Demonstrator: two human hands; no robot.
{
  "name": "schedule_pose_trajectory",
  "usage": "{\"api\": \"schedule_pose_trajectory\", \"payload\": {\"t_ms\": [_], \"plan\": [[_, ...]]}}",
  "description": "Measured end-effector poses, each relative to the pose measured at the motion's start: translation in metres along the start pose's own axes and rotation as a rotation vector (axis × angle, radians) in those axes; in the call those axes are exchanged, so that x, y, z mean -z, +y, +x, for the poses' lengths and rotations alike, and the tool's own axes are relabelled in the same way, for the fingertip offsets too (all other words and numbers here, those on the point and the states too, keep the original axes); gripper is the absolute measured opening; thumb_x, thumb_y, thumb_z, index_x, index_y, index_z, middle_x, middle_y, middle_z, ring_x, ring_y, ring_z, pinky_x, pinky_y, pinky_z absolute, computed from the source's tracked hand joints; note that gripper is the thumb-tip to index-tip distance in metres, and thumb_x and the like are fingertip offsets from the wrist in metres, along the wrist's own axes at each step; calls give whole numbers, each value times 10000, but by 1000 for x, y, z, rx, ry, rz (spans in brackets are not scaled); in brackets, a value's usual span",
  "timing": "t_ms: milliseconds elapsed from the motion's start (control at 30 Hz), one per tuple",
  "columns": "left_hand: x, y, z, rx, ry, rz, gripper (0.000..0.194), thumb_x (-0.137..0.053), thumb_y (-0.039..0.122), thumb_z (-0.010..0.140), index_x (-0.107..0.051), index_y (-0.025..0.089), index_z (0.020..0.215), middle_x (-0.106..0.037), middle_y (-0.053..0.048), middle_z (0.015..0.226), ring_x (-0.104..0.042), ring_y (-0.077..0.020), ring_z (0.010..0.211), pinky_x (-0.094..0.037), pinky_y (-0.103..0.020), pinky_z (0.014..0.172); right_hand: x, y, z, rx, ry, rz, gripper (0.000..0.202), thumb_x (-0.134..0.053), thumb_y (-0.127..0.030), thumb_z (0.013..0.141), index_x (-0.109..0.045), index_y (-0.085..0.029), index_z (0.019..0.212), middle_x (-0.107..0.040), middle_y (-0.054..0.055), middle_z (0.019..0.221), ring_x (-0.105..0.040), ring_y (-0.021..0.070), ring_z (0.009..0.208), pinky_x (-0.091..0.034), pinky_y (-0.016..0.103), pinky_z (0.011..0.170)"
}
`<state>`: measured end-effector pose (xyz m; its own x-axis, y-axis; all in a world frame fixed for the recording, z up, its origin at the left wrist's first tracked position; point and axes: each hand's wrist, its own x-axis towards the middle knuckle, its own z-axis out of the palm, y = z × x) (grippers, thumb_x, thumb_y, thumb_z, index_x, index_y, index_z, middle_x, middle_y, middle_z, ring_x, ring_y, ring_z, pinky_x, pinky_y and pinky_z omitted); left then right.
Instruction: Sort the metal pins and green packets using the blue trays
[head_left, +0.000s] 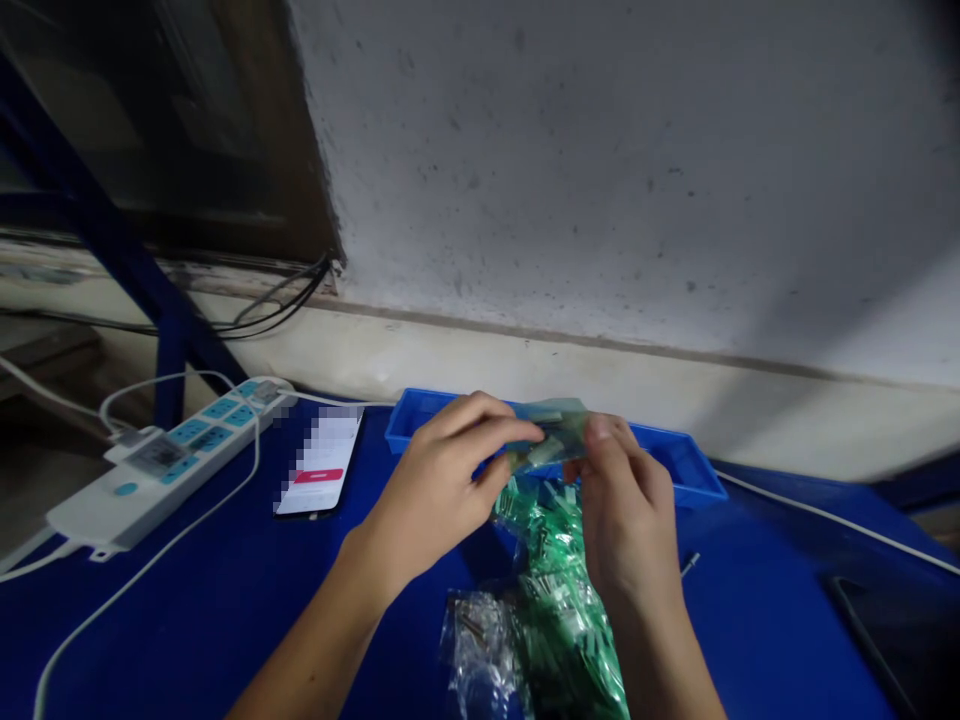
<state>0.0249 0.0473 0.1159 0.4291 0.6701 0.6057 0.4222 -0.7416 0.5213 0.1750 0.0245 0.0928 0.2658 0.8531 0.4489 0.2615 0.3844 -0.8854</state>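
Between my two hands is a small green see-through plastic bag, with pale pieces showing inside it. My left hand pinches the bag's left side between thumb and fingers. On the right edge, my right hand grips it with the thumb on top. Beneath the hands lies a heap of green plastic bags, partly covered by my right wrist. Beside the heap, a clear plastic bag holds small metal-looking parts. Behind the hands stands a long blue tray, its middle hidden.
A white power strip with plugs and a white cable lies at the left of the blue table. Near it is a phone with a lit screen. A dark flat object sits at the right. The wall rises behind the tray.
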Motion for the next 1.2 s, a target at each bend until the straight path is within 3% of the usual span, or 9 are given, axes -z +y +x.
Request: {"api": "schedule_pose_trajectory", "payload": {"t_ms": [167,333,500,600,733,800,900,1067,1200], "plan": [[-3,-1,0,193,-92,-93,122,-563,262,849,-620,242,955,-617,-14,957,-578,-159,899,-472,-305,791,-3,-3,-1,-71,89,125,122,-562,-309,823,-645,-225,852,-571,6,741,-523,137,660,-409,281,569],[1,-8,1,495,-34,-373,489,-240,461,946,-638,199,836,-623,-22,730,-564,-131,648,-459,-260,605,-4,-8,-2,188,56,-109,243,-520,-156,804,-694,-267,933,-585,31,914,-569,177,864,-466,334,698],[4,-11,2,529,-26,-419,324,-454,438,878,-572,182,719,-561,10,640,-514,-108,577,-415,-228,538,-4,-7,-4,302,-54,-227,394,-432,-55,746,-693,-285,929,-511,48,1112,-500,218,1106,-483,390,807],[5,-15,1,493,88,-265,256,-485,410,862,-562,195,744,-551,20,618,-508,-110,555,-400,-230,519,-4,-9,-4,280,-75,-202,432,-409,-34,732,-647,-282,993,-486,49,1171,-492,214,1123,-499,378,800],[9,-33,-2,452,336,230,220,-509,413,843,-605,218,874,-635,-16,724,-577,-154,648,-423,-273,600,2,-9,-1,193,37,-151,418,-412,-56,752,-574,-273,1070,-521,53,1131,-556,196,1007,-509,363,763],[9,-42,-4,477,241,377,303,-533,450,817,-604,210,987,-662,-46,803,-599,-185,687,-434,-304,637,6,-8,1,149,114,-141,388,-427,-84,766,-556,-271,1081,-551,51,1074,-573,195,966,-505,368,753],[1,-49,-6,515,-55,394,435,-528,508,799,-579,179,1078,-662,-99,948,-623,-233,775,-451,-345,683,12,-8,3,107,183,-118,352,-451,-116,778,-543,-260,1085,-566,52,1045,-576,200,955,-497,371,754],[-28,-40,-13,518,-526,323,416,-430,545,834,-651,193,824,-683,-105,828,-649,-279,791,-461,-353,643,15,-13,4,96,189,-108,322,-463,-132,784,-546,-249,1073,-572,51,1047,-574,195,938,-491,365,760],[-53,-34,-13,657,-669,469,490,-466,602,784,-664,154,801,-692,-175,834,-656,-346,812,-478,-395,636,16,-13,6,82,164,-122,304,-478,-166,788,-555,-256,1067,-580,49,1015,-576,201,928,-491,368,742]]}}
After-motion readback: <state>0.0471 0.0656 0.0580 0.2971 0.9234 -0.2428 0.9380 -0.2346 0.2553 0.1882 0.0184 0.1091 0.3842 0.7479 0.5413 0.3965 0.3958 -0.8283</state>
